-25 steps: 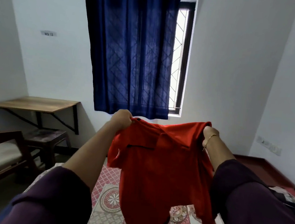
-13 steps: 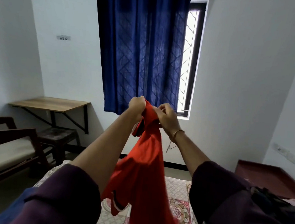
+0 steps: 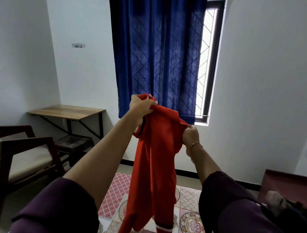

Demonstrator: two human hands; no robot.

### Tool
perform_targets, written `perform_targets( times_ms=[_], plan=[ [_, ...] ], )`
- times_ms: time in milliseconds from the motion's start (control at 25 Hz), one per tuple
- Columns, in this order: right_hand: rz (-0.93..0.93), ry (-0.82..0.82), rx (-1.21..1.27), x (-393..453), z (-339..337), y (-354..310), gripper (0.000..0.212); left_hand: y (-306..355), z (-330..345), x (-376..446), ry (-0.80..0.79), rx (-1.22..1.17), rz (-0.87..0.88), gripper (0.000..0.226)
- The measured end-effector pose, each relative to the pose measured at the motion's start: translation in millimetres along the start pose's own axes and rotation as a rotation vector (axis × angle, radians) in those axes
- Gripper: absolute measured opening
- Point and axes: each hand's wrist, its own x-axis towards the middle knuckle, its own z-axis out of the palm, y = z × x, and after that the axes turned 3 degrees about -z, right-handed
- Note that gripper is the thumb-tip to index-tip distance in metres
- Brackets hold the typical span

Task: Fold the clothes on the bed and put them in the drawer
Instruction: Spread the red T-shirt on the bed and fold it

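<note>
My left hand (image 3: 142, 107) grips bunched soft red shirt (image 3: 154, 164) top | my right hand (image 3: 190, 135) pinches its edge | shirt hangs limp above patterned bed cover (image 3: 186, 222)

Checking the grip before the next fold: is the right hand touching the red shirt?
Touching. The head view shows the right hand pinching the red shirt at its upper edge, fabric bunched in its fingers.

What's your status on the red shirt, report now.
Left hand grips red shirt at top; right hand pinches its edge lower. Shirt hangs in air over patterned bedspread, unfolded. Nothing in the way.
</note>
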Motion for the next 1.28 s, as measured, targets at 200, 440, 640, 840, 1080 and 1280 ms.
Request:
perform_targets(
  times_ms=[200, 440, 640, 840, 1080, 1280],
  plan=[
    [-0.22, 0.081, 0.009, 1, 12, -44, 0.021, -27, -29, -8, -0.093, 1.051, 0.319, 0.076],
    [-0.56, -0.399, -0.688, 8, -9, -43, 0.071, -65, -49, 4, -0.136, 1.605, 0.246, 0.032],
    [-0.64, -0.145, -1.271, 16, -25, -21, 0.06, -57, -27, -4, -0.108, 0.754, 0.286, 0.025],
    [-0.164, 0.182, -0.862, 18, -30, 5, 0.026, -37, 2, -12, -0.084, 0.3, 0.225, 0.029],
    [0.141, -0.106, -0.091, 1, -23, 17, 0.045, 2, 3, 0, 0.018, 0.087, 0.41, 0.029],
    [-0.262, -0.024, -0.814, 13, -33, 3, 0.029, 16, -36, 12, 0.239, 0.459, 0.395, 0.025]
  ],
)
